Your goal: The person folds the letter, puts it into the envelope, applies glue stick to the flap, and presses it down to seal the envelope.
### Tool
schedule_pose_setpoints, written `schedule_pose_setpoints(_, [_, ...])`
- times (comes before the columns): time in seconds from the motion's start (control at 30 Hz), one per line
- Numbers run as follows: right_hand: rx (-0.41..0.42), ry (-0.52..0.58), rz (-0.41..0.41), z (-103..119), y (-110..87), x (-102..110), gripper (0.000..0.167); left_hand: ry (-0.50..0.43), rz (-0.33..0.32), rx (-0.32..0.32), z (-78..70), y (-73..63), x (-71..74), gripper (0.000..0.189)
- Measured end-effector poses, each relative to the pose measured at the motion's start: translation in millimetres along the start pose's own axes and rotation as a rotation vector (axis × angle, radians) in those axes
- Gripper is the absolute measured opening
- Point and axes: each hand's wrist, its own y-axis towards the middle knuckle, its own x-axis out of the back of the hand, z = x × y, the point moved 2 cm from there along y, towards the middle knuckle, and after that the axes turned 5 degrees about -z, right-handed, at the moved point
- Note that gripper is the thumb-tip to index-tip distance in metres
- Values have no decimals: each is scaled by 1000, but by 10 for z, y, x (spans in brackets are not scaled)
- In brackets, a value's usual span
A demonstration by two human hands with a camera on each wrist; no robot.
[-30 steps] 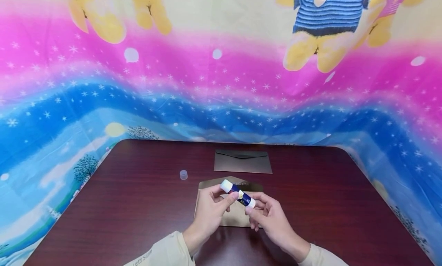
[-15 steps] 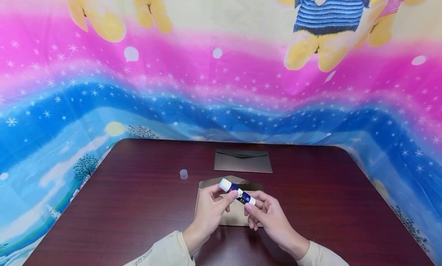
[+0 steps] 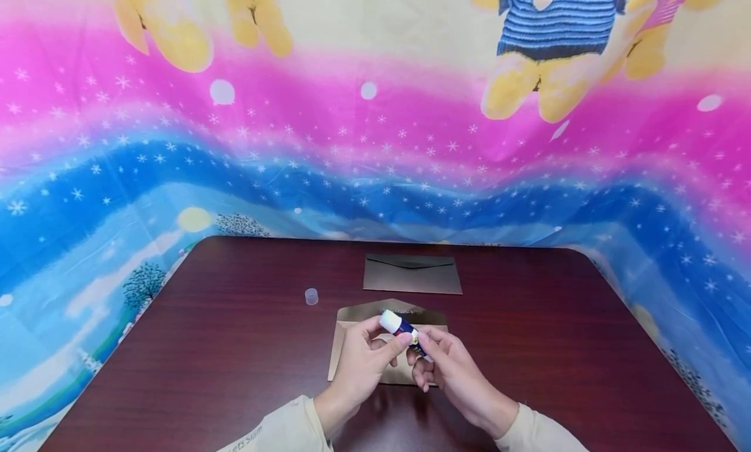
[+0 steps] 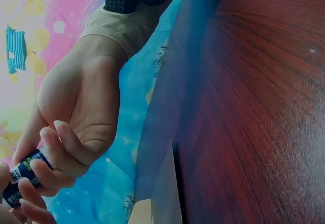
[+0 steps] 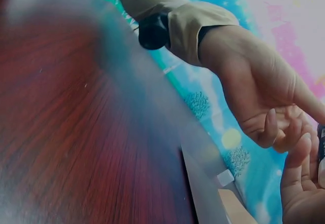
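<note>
A glue stick (image 3: 392, 321) with a white end and dark blue label is held at a slant above an envelope (image 3: 352, 314). My left hand (image 3: 360, 364) pinches it near the white end, thumb across the label. My right hand (image 3: 463, 374) grips the lower end, which its fingers partly hide. Part of the label's lettering shows on the glue stick (image 4: 25, 169) in the left wrist view. In the right wrist view, the glue stick (image 5: 322, 142) is cut off by the frame's edge. The envelope lies flat below, flap spread away from me, partly covered by both hands.
A small translucent cap (image 3: 311, 297) stands on the dark red table (image 3: 235, 347), left of the envelope. Farther back lies a second envelope (image 3: 413, 280), its flap folded down. A patterned cloth (image 3: 375, 152) hangs behind the table.
My right hand has moved left along the glue stick, closer to my left hand, and covers more of its lower end. The white end has shifted slightly right and down.
</note>
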Motion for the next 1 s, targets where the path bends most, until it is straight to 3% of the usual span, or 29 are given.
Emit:
schedule_pose_setpoints(0.17, [-18, 21, -95, 9, 15, 97, 18, 89, 95, 14, 53, 4, 50, 43])
schedule_pose_setpoints(0.3, [-22, -14, -192, 14, 22, 207, 19, 247, 174, -4, 108, 45, 185, 43])
schedule_pose_setpoints(0.4, [-30, -40, -249, 12, 27, 278, 20, 452, 169, -66, 116, 109, 327, 37])
schedule_pose_setpoints(0.57, [-52, -63, -310, 10, 34, 355, 22, 881, 80, -217, 96, 212, 547, 33])
schedule_pose_setpoints(0.67, [-66, -72, -331, 10, 37, 380, 24, 1054, 84, -261, 104, 242, 639, 37])
schedule_pose_setpoints(0.77, [-74, -79, -343, 8, 45, 401, 25, 1131, 129, -269, 129, 261, 702, 44])
schedule_pose_setpoints(1.0, [-97, -89, -360, -1, 73, 422, 27, 1185, 188, -273, 200, 309, 791, 55])
